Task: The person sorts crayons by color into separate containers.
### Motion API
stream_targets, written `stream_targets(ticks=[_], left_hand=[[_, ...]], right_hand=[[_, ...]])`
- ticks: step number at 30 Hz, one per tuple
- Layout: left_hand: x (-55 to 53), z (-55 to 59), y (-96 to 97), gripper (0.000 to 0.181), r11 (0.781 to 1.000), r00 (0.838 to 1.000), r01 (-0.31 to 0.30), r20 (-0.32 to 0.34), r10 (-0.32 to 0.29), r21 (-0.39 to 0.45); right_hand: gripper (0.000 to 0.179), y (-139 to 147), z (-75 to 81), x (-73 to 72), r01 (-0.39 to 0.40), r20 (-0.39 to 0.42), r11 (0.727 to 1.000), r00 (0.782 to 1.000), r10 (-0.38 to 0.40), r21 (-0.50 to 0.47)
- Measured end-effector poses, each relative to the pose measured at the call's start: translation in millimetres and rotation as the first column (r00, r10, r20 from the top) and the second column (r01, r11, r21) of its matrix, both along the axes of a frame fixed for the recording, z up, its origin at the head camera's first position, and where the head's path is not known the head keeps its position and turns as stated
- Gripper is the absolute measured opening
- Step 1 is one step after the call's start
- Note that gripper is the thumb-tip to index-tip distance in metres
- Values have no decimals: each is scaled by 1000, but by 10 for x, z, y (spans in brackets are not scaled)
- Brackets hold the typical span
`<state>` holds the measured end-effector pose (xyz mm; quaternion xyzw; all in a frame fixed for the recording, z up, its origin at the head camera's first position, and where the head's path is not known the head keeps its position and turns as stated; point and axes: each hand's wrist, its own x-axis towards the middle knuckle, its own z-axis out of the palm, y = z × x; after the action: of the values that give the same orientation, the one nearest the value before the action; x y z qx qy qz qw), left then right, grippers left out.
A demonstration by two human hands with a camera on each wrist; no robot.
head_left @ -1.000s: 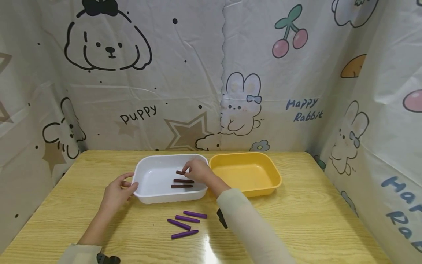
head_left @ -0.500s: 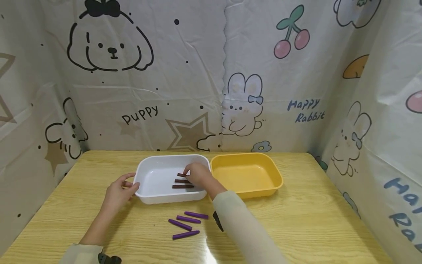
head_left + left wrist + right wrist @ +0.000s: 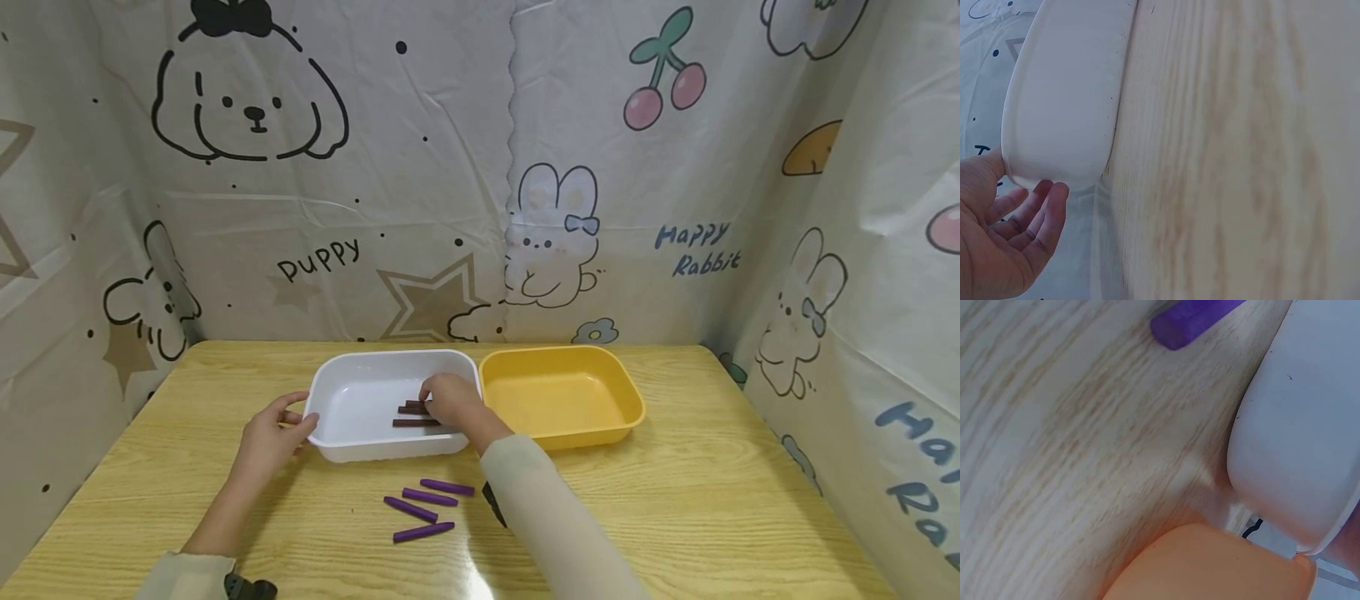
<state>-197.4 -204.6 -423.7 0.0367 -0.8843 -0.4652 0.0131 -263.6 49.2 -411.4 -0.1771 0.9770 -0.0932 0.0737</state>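
Observation:
The white tray [image 3: 386, 451] stands on the table with brown crayons inside. My left hand [image 3: 270, 437] holds its left end, thumb at the rim and fingertips against the outer wall, as the left wrist view shows. Inside the tray, my right hand [image 3: 453, 400] pinches the rearmost brown crayon [image 3: 413, 404], its right end hidden by the fingers. Just in front lie a second brown crayon [image 3: 408, 410] and a third brown crayon [image 3: 412, 423], roughly parallel. In the right wrist view the right hand is almost wholly hidden behind the white tray [image 3: 1297, 425].
A yellow tray [image 3: 562, 400] stands against the white tray's right end. Several purple crayons [image 3: 423, 532] lie on the wooden table [image 3: 712, 500] in front of the white tray. A printed cloth [image 3: 427, 167] hangs behind and at both sides.
My right hand has drawn the rearmost brown crayon toward the front, closer to the other brown ones. My left hand keeps its hold on the white tray.

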Motion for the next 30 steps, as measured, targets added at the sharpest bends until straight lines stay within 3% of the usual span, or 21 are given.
stream_targets(ticks=[14,30], left_hand=[[-9,2,17,50,1000,1000,-4,5,4,0],[3,5,15,51,1000,1000,-5,12,5,6]], right_hand=[[21,7,-14,-6,20,34,999,999,-19,-28],[23,37,137,0,-26,4,986,1000,27,-163]])
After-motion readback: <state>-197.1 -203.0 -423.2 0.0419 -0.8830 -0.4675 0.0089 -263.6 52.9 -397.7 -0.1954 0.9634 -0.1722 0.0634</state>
